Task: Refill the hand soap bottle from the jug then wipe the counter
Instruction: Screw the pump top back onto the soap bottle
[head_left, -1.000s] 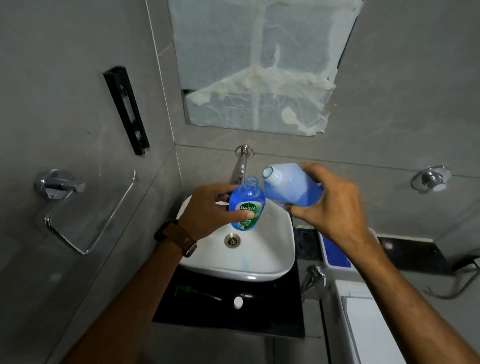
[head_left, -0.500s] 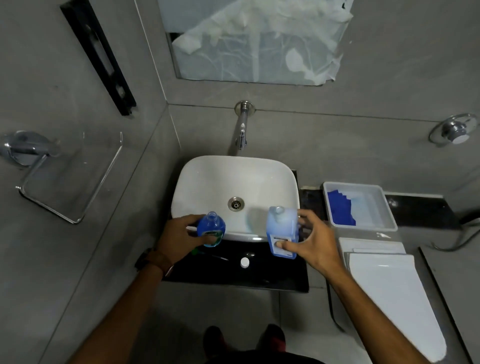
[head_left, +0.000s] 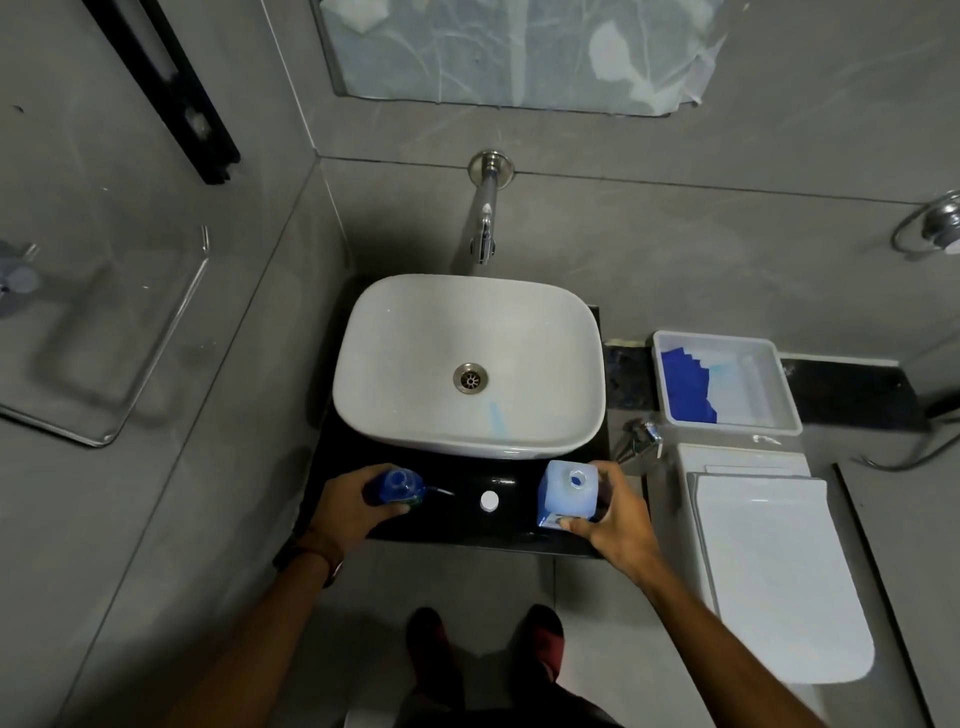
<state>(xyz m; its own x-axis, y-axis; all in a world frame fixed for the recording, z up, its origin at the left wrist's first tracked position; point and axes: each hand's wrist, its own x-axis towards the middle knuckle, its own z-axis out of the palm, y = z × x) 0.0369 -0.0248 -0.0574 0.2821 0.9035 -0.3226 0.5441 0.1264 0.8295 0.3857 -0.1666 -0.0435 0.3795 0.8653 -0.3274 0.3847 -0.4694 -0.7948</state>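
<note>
Both bottles have come down onto the black counter (head_left: 457, 525); left hand (head_left: 349, 506) fingers grip the soap bottle (head_left: 397, 486); right hand (head_left: 615, 517) fingers clasp the upright jug (head_left: 569, 493).

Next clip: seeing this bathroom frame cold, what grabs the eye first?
The white basin in the centre, with a blue streak below its drain. In front of it, on the black counter, the left hand grips the open soap bottle and the right hand the pale blue jug, a white cap lying between them.
</note>
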